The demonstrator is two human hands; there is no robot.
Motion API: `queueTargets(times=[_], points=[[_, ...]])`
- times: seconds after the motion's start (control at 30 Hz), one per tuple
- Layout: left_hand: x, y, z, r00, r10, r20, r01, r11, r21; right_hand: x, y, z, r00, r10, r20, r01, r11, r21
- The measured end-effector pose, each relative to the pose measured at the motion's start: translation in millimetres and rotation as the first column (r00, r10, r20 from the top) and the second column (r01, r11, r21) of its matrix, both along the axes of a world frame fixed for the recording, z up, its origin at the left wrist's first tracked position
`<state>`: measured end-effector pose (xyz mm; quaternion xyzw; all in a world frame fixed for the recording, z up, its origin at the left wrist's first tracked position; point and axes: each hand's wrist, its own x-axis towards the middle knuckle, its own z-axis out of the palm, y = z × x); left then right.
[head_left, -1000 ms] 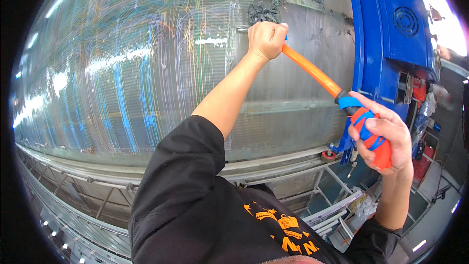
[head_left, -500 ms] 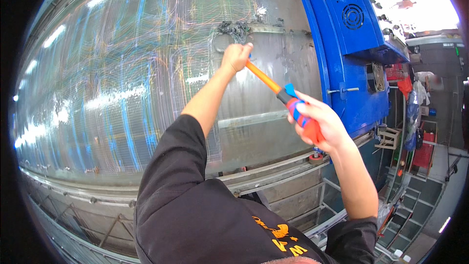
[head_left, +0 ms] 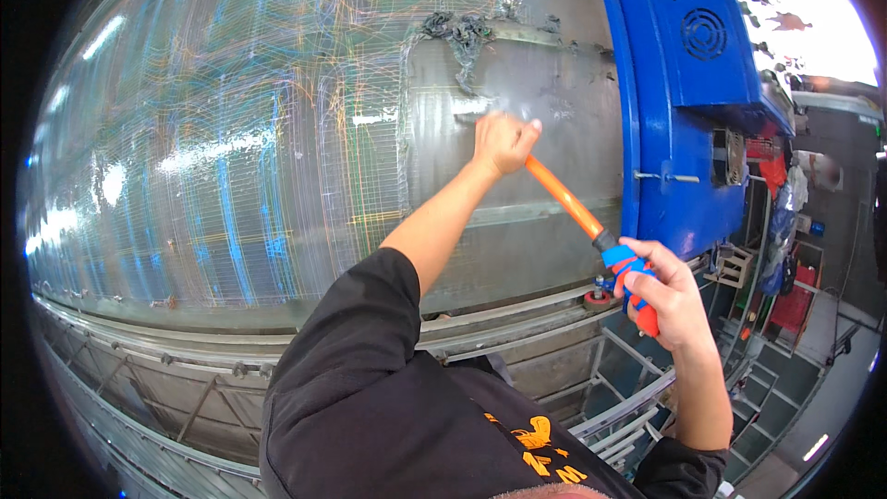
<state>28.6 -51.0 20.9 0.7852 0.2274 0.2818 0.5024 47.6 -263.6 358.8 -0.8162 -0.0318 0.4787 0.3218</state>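
My left hand (head_left: 501, 142) is closed on the upper part of an orange-shafted tool (head_left: 561, 192); the head beyond it is blurred and mostly hidden. Lower right, my right hand (head_left: 665, 300) grips the tool's grip (head_left: 630, 268), wrapped in red and blue with a dark collar. The tool lies over a large wet, shiny surface (head_left: 259, 102) covered with fine coloured lines at the left and a smeared grey patch (head_left: 545, 74) under the tool. A clump of dark grey scrapings (head_left: 457, 32) sits just above my left hand, trailing downward.
A blue metal housing (head_left: 691, 180) with a round vent and protruding rods borders the surface on the right. A metal rail (head_left: 185, 327) and frames run along the near edge. Red baskets, bags and racks (head_left: 790, 296) stand at far right beside a grey floor (head_left: 827, 157).
The view has shifted since a second ago. Since half a second ago, both hands and the tool have moved rightward, the left also down, away from the scrapings, which now trail lower.
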Motion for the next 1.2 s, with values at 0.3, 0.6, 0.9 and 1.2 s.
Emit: queueTargets(times=[0.3,0.6,0.9,1.2], points=[[80.2,177.4,-27.1,0.983,0.124,0.135,-0.120,0.992,-0.036,70.8,173.7,-21.9,0.985,0.124,0.121,-0.135,0.987,0.088],[47.9,126.5,-10.0,0.988,-0.008,-0.157,-0.008,0.995,-0.099,40.5,110.2,-12.1,0.996,0.091,-0.017,-0.086,0.982,0.170],[21.7,132.9,-40.8,0.971,0.178,0.162,-0.191,0.979,0.069,13.4,139.5,-14.4,0.936,0.308,0.170,-0.312,0.950,0.000],[5.7,114.6,-12.6,0.995,0.015,-0.102,-0.030,0.989,-0.143,19.4,145.3,11.2,0.982,0.177,0.070,-0.174,0.984,-0.049]])
